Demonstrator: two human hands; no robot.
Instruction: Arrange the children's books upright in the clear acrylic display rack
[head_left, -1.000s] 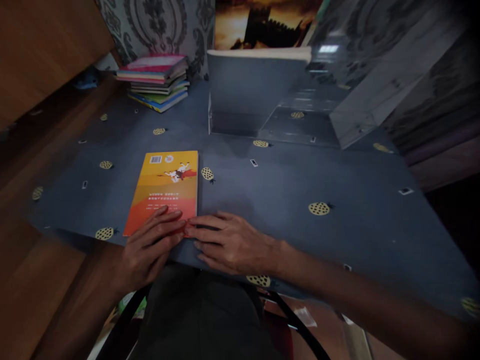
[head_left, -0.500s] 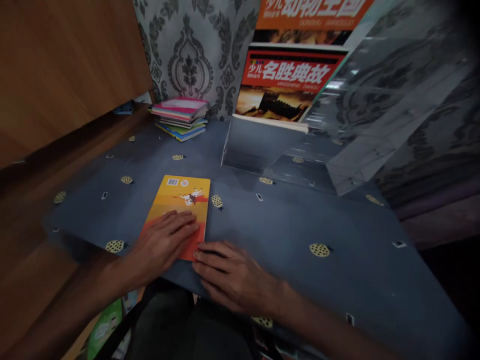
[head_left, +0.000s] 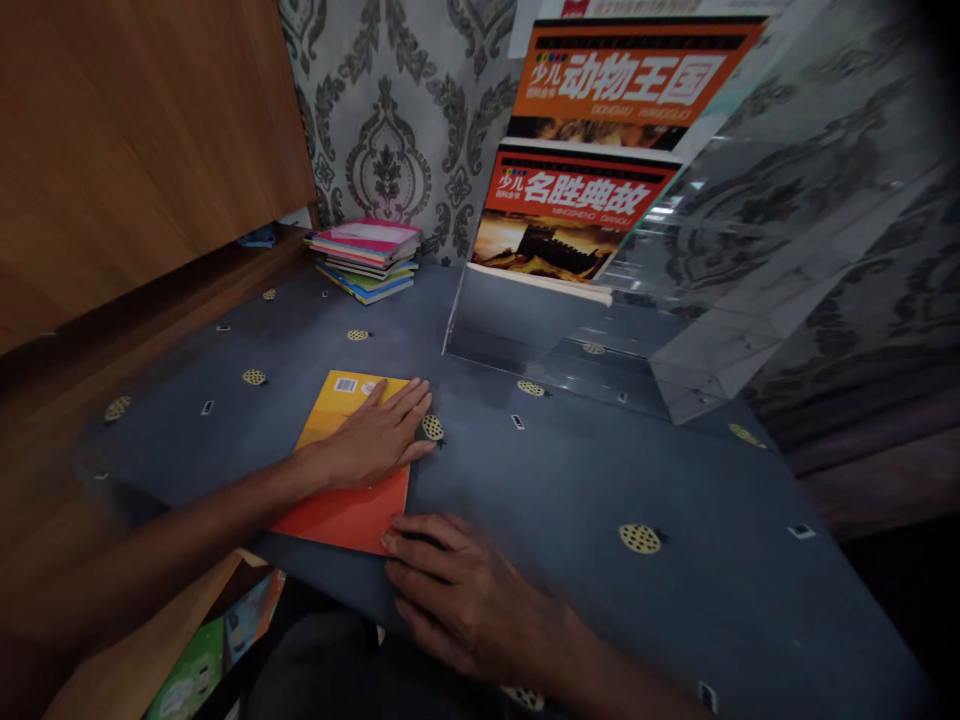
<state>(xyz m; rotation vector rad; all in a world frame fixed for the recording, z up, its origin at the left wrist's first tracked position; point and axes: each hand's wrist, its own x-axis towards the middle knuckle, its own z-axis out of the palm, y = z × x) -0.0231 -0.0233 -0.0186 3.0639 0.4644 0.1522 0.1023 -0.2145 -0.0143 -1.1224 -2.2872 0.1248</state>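
A closed book (head_left: 346,512) with a yellow-to-orange cover and a barcode lies flat near the front of the table. Across its upper right part, my left hand (head_left: 371,440) rests palm down with fingers spread, the tips reaching past the right edge. My right hand (head_left: 469,590) is palm down at the book's lower right corner. Its fingers are loosely bent and slightly apart, and their tips touch the corner. The cover's middle is hidden under my left hand.
A dark blue cloth with pineapple prints covers the table (head_left: 577,480). Stacked books (head_left: 367,260) stand at the back left. A clear acrylic rack (head_left: 705,360) at the back right holds a red-covered book (head_left: 570,215) and an orange-covered book (head_left: 637,80). A wooden cabinet (head_left: 150,150) borders the left.
My left hand has slid up and to the right over the book, its fingers now spread past the right edge. My right hand stays at the corner. The view has tilted up slightly.
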